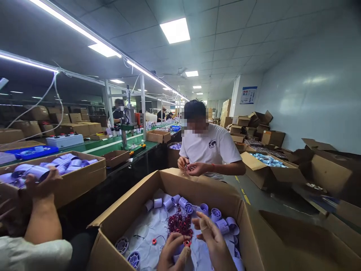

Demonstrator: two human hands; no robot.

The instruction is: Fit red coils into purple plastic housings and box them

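Observation:
My left hand [174,253] is at the bottom middle, over the big cardboard box, its thumb and fingers closed on a small red ring-shaped part [187,243]. Just right of it, my right hand [210,239] has its fingers apart, with nothing seen between them. Beyond both hands lies a tangled pile of dark red wired parts [179,222]. One loose red part [154,241] with a wire rests on the white sheet [145,226] to the left. Lavender plastic cups [167,204] line the far and right sides inside the box.
Across the box [113,214], a person in a white shirt [205,150] works with both hands. At left, another person's hand [42,184] touches cups in a carton [84,175]. Open cartons [262,175] stand right; a green workbench [113,138] runs behind at left.

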